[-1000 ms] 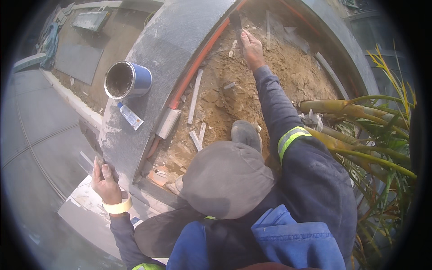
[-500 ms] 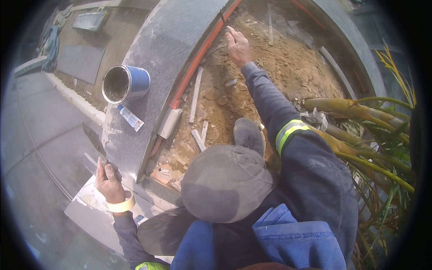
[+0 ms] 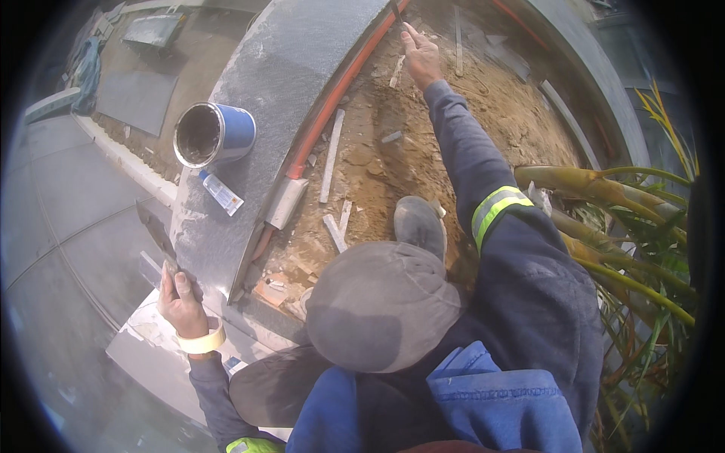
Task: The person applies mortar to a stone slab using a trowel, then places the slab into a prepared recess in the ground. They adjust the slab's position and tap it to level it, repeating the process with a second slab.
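Note:
On the left, my left hand [image 3: 183, 306] is closed around a dark flat-bladed tool, like a putty knife [image 3: 156, 230], pointing up and away. A pale flat strip [image 3: 151, 268] shows beside it; I cannot tell if it belongs to the same tool. My right arm reaches far forward over the soil. My right hand [image 3: 421, 59] grips a thin dark tool [image 3: 396, 10] against the far inner edge of the grey stone slab [image 3: 264, 113]; its end is cut off by the picture. An open blue can [image 3: 236, 131] and a blue-and-white tube [image 3: 220, 193] lie on the slab.
An orange pipe [image 3: 328, 113] runs along the slab's inner edge. Sandy soil [image 3: 377, 158] holds several pale strips and rubble. Thick plant stems [image 3: 596, 189] crowd the right. A dark cap [image 3: 385, 306] and grey shoe [image 3: 420, 226] are below. Grey paving [image 3: 60, 204] lies left.
My right hand has shifted slightly right and farther away with its tool. My left hand has barely moved, though its dark blade shows at a slightly different angle.

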The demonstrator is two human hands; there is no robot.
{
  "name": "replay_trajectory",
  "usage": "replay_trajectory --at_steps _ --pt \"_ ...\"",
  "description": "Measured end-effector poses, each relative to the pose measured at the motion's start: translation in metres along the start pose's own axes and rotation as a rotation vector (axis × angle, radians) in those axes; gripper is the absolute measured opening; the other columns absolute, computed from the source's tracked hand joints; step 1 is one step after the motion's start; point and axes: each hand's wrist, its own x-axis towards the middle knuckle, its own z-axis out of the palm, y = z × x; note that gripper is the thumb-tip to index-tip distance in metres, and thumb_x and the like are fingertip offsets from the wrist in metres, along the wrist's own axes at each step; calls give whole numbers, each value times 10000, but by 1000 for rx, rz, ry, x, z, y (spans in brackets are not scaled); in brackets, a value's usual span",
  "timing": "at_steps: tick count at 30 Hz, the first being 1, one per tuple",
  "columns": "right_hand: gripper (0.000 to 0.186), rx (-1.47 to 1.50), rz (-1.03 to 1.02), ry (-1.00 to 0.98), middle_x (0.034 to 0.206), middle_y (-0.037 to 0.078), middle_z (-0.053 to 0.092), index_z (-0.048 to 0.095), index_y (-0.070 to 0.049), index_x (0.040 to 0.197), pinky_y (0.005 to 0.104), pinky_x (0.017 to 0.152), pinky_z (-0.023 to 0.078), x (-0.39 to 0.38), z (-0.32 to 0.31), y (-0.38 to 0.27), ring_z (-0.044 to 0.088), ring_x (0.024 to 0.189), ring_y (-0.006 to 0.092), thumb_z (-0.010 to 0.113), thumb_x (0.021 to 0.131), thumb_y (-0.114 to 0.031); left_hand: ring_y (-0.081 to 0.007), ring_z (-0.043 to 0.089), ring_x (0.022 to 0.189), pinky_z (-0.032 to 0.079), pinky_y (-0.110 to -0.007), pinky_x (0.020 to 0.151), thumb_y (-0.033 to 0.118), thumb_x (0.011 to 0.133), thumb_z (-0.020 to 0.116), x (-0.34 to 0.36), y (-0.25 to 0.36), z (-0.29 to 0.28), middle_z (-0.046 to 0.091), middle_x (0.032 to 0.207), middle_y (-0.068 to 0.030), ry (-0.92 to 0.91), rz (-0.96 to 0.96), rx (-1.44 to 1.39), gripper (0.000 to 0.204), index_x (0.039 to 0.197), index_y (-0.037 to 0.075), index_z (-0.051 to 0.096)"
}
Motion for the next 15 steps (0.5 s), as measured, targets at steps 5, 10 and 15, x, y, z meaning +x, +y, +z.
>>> replay_trajectory --at_steps 5,10,15 --pt "390 -160 -200 -59 1093 85 701 623 -40 1403 284 882 511 -38 23 6 637 982 136 619 1051 -209 -59 470 575 363 -225 510 358 1055 625 2 7 3 542 728 15 38 -6 -29 394 1111 -31 643" --pt "386 -124 -201 -156 1197 81 675 610 -49 1417 282 944 493 -93 32 9 631 1038 158 606 1054 -181 -59 468 574 361 -224 509 359 1057 622 16 3 8 545 736 14 13 25 28 405 1140 -37 646" --pt "383 -91 -180 -306 1218 44 654 600 -68 1437 277 869 517 -109 -1 4 621 967 132 575 1073 -181 -59 470 577 368 -227 511 357 1058 619 14 5 11 553 745 7 28 20 18 434 1209 -50 643"
